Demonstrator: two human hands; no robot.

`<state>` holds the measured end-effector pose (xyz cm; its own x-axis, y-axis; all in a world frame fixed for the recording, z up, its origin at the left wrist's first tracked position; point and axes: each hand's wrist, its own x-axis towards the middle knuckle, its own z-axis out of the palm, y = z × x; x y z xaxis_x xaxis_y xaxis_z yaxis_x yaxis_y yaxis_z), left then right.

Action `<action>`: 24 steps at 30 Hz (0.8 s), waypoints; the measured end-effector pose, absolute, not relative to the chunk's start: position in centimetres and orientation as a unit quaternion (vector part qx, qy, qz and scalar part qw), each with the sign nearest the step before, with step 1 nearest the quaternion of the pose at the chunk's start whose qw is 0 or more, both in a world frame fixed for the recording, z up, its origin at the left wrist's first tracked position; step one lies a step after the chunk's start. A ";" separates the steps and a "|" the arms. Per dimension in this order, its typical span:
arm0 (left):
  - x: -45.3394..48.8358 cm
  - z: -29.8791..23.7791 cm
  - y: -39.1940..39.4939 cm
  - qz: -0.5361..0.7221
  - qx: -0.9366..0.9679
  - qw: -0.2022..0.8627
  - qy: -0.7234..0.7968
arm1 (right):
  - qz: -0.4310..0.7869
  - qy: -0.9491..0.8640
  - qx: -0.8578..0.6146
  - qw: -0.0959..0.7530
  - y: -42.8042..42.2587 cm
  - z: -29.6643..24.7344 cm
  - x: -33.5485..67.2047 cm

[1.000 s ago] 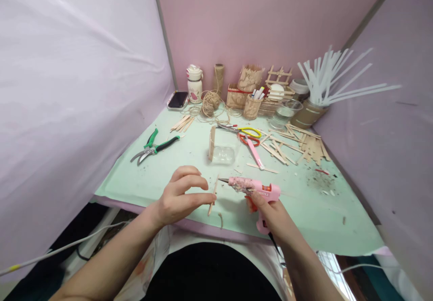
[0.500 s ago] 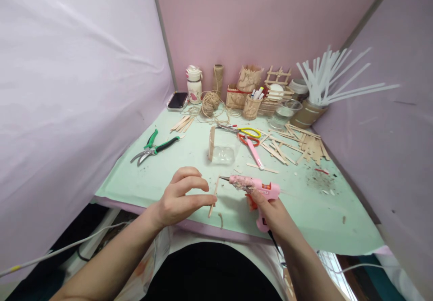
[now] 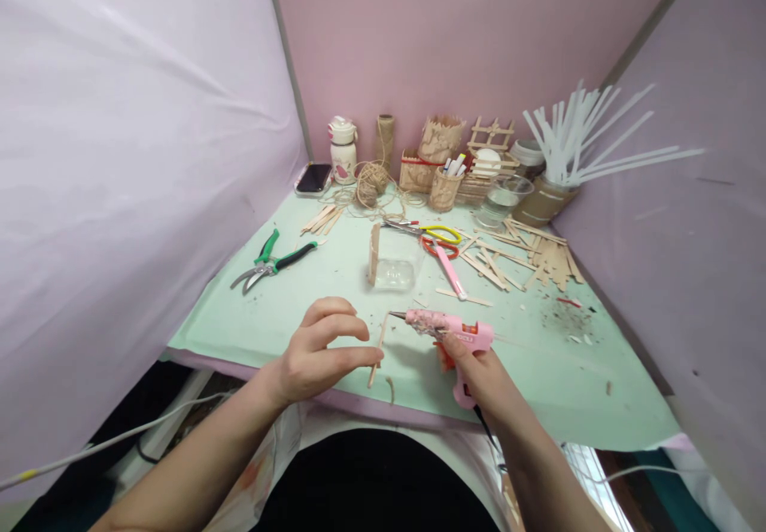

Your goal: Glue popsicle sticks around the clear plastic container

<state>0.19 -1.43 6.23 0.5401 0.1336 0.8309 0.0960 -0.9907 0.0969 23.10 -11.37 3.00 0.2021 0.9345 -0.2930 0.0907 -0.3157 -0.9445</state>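
Note:
My left hand [image 3: 320,348] pinches a thin wooden craft stick [image 3: 377,352] between thumb and forefinger and holds it nearly upright just above the near edge of the mint-green table mat [image 3: 287,309]. My right hand [image 3: 479,376] grips a pink hot glue gun [image 3: 452,332] by its handle. The gun's metal nozzle points left and sits at the top end of the stick. The other fingers of the left hand are curled above the stick.
A clear plastic cup with a stick glued to its side [image 3: 392,261] lies behind the hands. Green-handled cutters [image 3: 272,259] lie to the left, scissors [image 3: 431,235] and a pink knife [image 3: 450,270] further back. Loose sticks [image 3: 527,257] lie at right, twine [image 3: 371,181] and holders along the wall.
The glue gun's nozzle has moved slightly left, closing the small gap to the top of the stick. My left hand has held nearly still.

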 end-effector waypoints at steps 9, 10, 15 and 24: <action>0.0 6.1 -0.9 0.502 0.856 0.058 0.109 | 0.382 -0.490 -0.687 0.377 -11.7 4.6 24.3; 0.0 6.0 -0.5 0.508 0.849 0.075 0.126 | 0.327 -0.534 -0.693 0.357 -11.8 4.6 25.0; 0.3 4.8 1.8 0.551 0.767 0.207 0.256 | -0.027 -0.582 -0.805 0.117 -13.8 2.9 29.1; 3.3 3.9 3.8 0.544 0.630 0.379 0.404 | -0.147 -0.518 -0.837 -0.096 -16.0 0.8 31.8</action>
